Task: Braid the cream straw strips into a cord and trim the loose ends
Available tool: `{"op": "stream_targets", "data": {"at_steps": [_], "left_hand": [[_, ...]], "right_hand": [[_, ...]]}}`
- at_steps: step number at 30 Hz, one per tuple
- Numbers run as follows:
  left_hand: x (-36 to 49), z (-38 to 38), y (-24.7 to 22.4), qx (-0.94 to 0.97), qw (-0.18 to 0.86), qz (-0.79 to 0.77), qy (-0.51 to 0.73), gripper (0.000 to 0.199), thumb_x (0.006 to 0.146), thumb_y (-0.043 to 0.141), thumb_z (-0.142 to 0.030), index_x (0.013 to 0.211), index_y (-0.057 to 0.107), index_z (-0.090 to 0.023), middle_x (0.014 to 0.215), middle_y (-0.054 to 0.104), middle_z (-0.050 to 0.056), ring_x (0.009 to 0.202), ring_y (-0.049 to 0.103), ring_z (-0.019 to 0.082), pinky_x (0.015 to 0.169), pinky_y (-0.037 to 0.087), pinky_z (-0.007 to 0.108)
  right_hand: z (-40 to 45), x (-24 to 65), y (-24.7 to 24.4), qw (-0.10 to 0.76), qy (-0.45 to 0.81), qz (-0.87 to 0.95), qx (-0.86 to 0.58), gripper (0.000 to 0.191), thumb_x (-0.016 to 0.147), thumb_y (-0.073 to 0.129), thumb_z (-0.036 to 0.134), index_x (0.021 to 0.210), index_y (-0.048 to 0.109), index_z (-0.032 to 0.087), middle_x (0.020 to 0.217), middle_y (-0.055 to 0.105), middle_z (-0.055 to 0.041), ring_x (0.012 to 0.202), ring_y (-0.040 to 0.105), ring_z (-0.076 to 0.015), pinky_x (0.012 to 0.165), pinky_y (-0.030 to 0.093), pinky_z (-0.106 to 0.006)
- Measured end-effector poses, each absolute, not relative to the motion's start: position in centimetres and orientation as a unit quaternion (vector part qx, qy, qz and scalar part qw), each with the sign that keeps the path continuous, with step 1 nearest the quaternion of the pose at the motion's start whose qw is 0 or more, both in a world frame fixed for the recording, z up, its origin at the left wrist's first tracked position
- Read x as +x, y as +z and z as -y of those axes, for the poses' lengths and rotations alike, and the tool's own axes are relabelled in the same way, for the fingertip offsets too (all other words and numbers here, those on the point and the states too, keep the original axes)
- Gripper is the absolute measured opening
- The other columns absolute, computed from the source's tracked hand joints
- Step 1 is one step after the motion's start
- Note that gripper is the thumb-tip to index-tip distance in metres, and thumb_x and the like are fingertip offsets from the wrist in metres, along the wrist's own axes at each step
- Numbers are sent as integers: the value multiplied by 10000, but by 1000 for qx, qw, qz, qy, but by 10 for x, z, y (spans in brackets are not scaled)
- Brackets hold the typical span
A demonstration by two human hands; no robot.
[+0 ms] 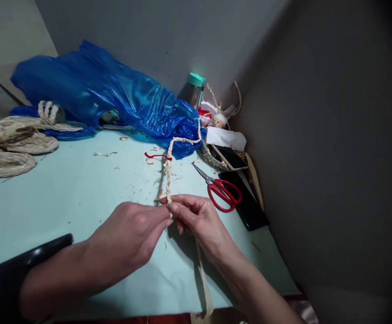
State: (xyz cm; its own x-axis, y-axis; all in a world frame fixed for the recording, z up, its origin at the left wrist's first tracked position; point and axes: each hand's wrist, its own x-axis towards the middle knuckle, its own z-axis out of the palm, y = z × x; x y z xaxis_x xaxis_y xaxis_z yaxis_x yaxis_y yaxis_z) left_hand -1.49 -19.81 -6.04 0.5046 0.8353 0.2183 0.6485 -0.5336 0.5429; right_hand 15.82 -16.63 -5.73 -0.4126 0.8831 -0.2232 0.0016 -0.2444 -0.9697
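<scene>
A pale braided cord (169,177) of plant fibre runs from the blue bag down to my fingers. My right hand (196,218) pinches its lower end between thumb and forefinger. Against the same end, my left hand (138,227) is closed, its fingertips touching the braid; the exact grip is partly hidden. A red thread (155,155) crosses the cord farther up. Below my right hand, a loose flat strip (204,283) hangs toward the table's front edge.
Red-handled scissors (223,191) and a black phone (246,202) lie right of my hands. Behind are a blue plastic bag (125,90), a basket (211,157) and a bottle with a green lid (196,80). Fibre bundles (10,144) lie at left. A grey wall (324,157) borders the right.
</scene>
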Motion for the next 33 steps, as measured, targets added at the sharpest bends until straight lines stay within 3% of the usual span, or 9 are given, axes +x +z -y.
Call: {"op": "stream_targets", "data": {"at_steps": [3, 9, 12, 15, 17, 19, 22, 28, 33], "left_hand": [[-18, 195, -55, 836, 244, -448, 204, 347, 992, 383, -249, 810, 669, -176, 702, 694, 26, 609, 623, 165, 622, 429, 300], [-25, 187, -47, 802, 274, -498, 184, 377, 932, 479, -392, 637, 613, -200, 605, 607, -2, 578, 528, 158, 600, 352, 314], [-30, 179, -44, 737, 263, -559, 273, 299, 917, 506, -421, 782, 662, -205, 793, 667, 32, 784, 602, 215, 739, 402, 346], [-29, 172, -47, 654, 419, -540, 325, 223, 885, 580, -422, 952, 629, -215, 958, 677, 34, 917, 608, 224, 838, 426, 352], [-25, 170, -53, 588, 574, -473, 319, 244, 861, 606, -426, 963, 600, -204, 880, 645, 13, 818, 590, 182, 778, 445, 317], [-20, 169, -58, 532, 644, -453, 312, 256, 841, 610, -430, 906, 585, -184, 744, 553, -27, 626, 482, 115, 606, 387, 251], [-17, 170, -60, 516, 640, -473, 317, 266, 827, 624, -422, 841, 595, -158, 647, 450, -65, 513, 323, 65, 492, 231, 220], [-19, 173, -54, 495, 621, -511, 327, 248, 807, 656, -400, 804, 616, -155, 557, 419, -82, 462, 274, 56, 455, 154, 221], [-21, 174, -54, 498, 627, -507, 319, 194, 814, 640, -326, 726, 619, -153, 575, 476, -60, 466, 249, 51, 458, 150, 221]], "right_hand": [[167, 161, -59, 355, 662, 512, -416, 180, 813, 733, 324, 865, 781, 158, 548, 511, 59, 495, 395, -56, 524, 322, -205], [167, 163, -63, 379, 661, 520, -386, 111, 844, 735, 292, 886, 781, 200, 731, 699, 11, 760, 622, -123, 765, 453, -236], [167, 163, -62, 362, 653, 543, -385, 137, 874, 704, 284, 912, 790, 185, 776, 727, -12, 790, 629, -140, 826, 455, -267], [166, 164, -61, 343, 663, 557, -363, 169, 904, 677, 304, 925, 794, 183, 843, 741, -27, 822, 627, -147, 860, 447, -279], [166, 164, -61, 337, 676, 556, -348, 187, 903, 681, 333, 942, 789, 185, 854, 736, -27, 808, 626, -147, 838, 454, -278], [166, 163, -60, 332, 683, 548, -350, 216, 876, 710, 363, 962, 776, 176, 846, 726, -25, 778, 614, -143, 767, 456, -262], [167, 161, -57, 322, 670, 549, -383, 262, 814, 765, 381, 942, 741, 154, 840, 695, -18, 748, 574, -126, 679, 422, -233], [173, 164, -59, 325, 621, 560, -442, 406, 776, 799, 348, 1055, 542, 204, 671, 590, 70, 596, 477, -101, 578, 354, -226], [174, 170, -53, 294, 609, 601, -426, 176, 949, 576, 363, 1007, 541, 201, 746, 644, 14, 625, 500, -115, 594, 364, -240]]}}
